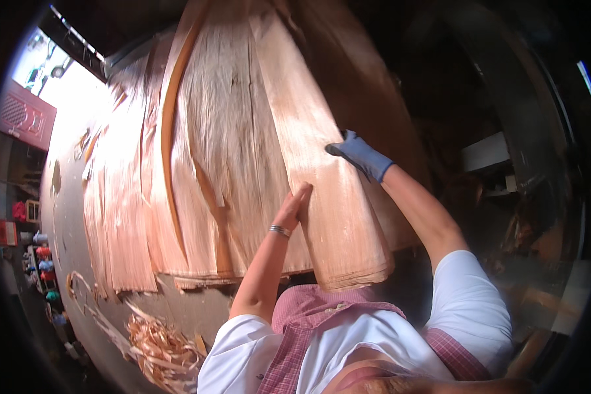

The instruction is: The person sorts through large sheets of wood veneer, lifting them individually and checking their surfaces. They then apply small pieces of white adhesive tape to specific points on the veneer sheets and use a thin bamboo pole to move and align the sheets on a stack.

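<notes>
The long, pale strip of layered wood veneer (pixel 345 223) lies in front of you, running away from your body on top of a broad spread of veneer sheets (pixel 223 125), its near end just beyond your checked pink apron (pixel 348 302). Several thin layers show at that near end, though whether they are folded or simply stacked you cannot tell from here. Your bare left hand (pixel 294 207) is at the strip's left edge, its fingers close together and pointing away from you; whether they pinch the wood cannot be told. Your right hand (pixel 361 156), in a blue glove with dark fingertips, is at the right edge farther up, with a dark tip over the upper face; its other fingers are partly hidden, so its grip cannot be told either. A silvery band (pixel 280 230) circles your left wrist. Left of the strip, a narrow orange-brown curl (pixel 170 125) runs lengthwise along the spread sheets. Nearer you on the left, a tangled heap of shavings (pixel 161 351) lies on the grey floor (pixel 69 230). Farther left, a pinkish-red panel (pixel 26 117) stands beside the bright opening.
</notes>
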`<state>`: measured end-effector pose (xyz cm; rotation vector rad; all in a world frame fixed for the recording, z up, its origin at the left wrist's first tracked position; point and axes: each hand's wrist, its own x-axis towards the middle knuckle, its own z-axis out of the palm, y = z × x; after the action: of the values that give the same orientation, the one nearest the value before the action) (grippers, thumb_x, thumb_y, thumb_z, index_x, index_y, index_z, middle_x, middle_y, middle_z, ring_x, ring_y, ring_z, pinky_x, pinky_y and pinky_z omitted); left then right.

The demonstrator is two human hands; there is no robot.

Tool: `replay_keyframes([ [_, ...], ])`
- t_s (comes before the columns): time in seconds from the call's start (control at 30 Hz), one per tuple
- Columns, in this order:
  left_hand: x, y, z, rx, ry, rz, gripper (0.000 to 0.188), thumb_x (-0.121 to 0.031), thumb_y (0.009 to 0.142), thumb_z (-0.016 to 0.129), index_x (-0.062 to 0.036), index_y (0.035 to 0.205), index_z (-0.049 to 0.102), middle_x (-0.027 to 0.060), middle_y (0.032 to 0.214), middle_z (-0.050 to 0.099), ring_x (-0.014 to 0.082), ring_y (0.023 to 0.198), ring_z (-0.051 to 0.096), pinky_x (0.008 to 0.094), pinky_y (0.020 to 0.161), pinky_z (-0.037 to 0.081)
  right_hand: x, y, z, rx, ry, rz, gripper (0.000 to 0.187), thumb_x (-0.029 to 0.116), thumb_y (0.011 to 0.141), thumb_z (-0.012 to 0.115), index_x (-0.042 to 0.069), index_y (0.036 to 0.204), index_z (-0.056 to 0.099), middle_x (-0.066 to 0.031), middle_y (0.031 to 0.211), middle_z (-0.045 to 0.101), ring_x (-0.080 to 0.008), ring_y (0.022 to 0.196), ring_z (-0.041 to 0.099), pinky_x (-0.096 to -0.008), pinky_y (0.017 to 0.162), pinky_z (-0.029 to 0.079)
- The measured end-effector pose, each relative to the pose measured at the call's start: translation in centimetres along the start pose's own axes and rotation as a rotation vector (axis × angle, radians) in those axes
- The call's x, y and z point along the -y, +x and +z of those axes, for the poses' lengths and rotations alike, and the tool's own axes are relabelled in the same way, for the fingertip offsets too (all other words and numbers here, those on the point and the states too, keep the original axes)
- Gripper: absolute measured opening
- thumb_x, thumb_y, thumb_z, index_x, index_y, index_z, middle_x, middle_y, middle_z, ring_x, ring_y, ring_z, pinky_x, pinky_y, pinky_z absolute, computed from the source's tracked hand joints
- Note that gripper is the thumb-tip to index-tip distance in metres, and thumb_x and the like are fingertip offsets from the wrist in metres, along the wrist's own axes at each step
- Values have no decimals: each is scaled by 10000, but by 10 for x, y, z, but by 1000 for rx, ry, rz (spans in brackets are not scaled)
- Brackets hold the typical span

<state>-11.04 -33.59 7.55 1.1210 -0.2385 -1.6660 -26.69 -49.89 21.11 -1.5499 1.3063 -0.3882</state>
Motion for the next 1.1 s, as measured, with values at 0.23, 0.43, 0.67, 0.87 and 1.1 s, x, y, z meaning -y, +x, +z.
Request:
replay_keyframes([
  [0.23, 10, -35, 178, 120, -208, -19, 521, -240, 904, 684, -3, 1318, 476, 118, 1249, 590, 230, 1087, 596, 365, 906, 520, 69, -59, -123, -141, -427, -71, 701, 352, 690, 745, -59, 1217, 535, -212, 1062, 636, -301, 803, 677, -395, 526, 546],
  [0.43, 135, -64, 375, 379, -270, 46, 516, -277, 918, 652, -21, 1329, 470, 118, 1253, 583, 250, 1107, 575, 392, 933, 506, 27, -186, -288, -278, -928, -139, 714, 424, 753, 678, 23, 1310, 485, -218, 1296, 533, -354, 1085, 600, -441, 852, 521],
  [0.67, 331, -59, 558, 682, -428, -85, 529, -366, 940, 612, -71, 1355, 467, 61, 1311, 562, 232, 1214, 523, 416, 1042, 422, -110, -309, -446, -169, -1112, -161, 400, 379, 820, 627, 70, 1060, 546, -192, 987, 665, -373, 940, 627, -485, 804, 485],
  [0.87, 444, 8, 604, 712, -240, -412, 412, -560, 930, 542, -156, 908, 623, -15, 789, 551, 119, 706, 495, 277, 630, 423, -253, -318, -531, -247, -1069, -238, 464, 343, 798, 647, 47, 1141, 544, -209, 998, 670, -387, 925, 632, -476, 834, 489],
  [1.1, 365, 77, 553, 176, 32, -478, 1332, -940, 549, 531, -283, 1535, -77, 274, 1564, -102, 451, 1448, -24, 656, 1103, 124, -326, -299, -592, -65, -822, -95, 498, 391, 815, 681, 4, 1115, 586, -190, 996, 686, -384, 937, 640, -441, 835, 503],
])
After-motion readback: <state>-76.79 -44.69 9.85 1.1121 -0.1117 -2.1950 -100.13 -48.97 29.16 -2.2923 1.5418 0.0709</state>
